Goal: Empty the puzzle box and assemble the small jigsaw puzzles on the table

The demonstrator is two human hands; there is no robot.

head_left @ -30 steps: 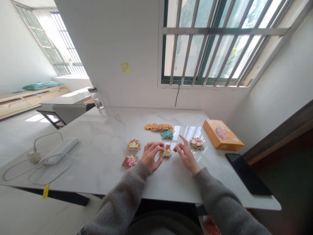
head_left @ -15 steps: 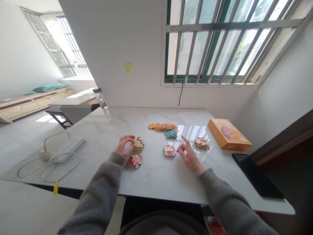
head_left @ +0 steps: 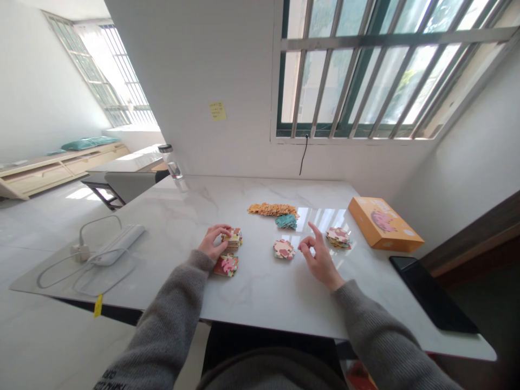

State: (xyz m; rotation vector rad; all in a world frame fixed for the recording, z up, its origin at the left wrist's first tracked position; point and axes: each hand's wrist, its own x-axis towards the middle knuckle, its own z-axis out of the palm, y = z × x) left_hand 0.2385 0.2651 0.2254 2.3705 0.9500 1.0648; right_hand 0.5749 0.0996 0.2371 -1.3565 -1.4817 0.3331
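- Grip check: left grip [head_left: 212, 242] has its fingers curled, tips at the edge of the left jigsaw stack [head_left: 234, 239]. Can't tell if it's pinching pieces or only touching.
- Right grip [head_left: 319, 259] is open and empty, index raised, just right of the centre jigsaw cluster [head_left: 283, 249], not touching it.
- Location: left jigsaw stack is on the white marble tabletop [head_left: 260, 295], left of centre, just beside the pink-and-brown jigsaw pile [head_left: 226, 265].
- Further back: orange jigsaw row [head_left: 273, 209], with teal jigsaw pile [head_left: 286, 221] just in front of its right end. Right jigsaw stack [head_left: 338, 237] lies right of the teal pile.
- Risk 1: left stack looks loose and tall. A sideways push from the fingers could topple it onto the pink-and-brown pile and mix the two.
- Risk 2: tabletop is glossy, so thin pieces could skate if flicked. Spill toward the near edge is possible.
- Risk 3: right index sits close to the centre cluster. A careless sweep could scatter it.
- Counts: 2 grips, 6 jigsaw groups, 1 orange box [head_left: 383, 231], 1 glass bottle [head_left: 174, 169], 1 black tablet [head_left: 433, 294].
- Pieces per group: can't count, too small and overlapped.
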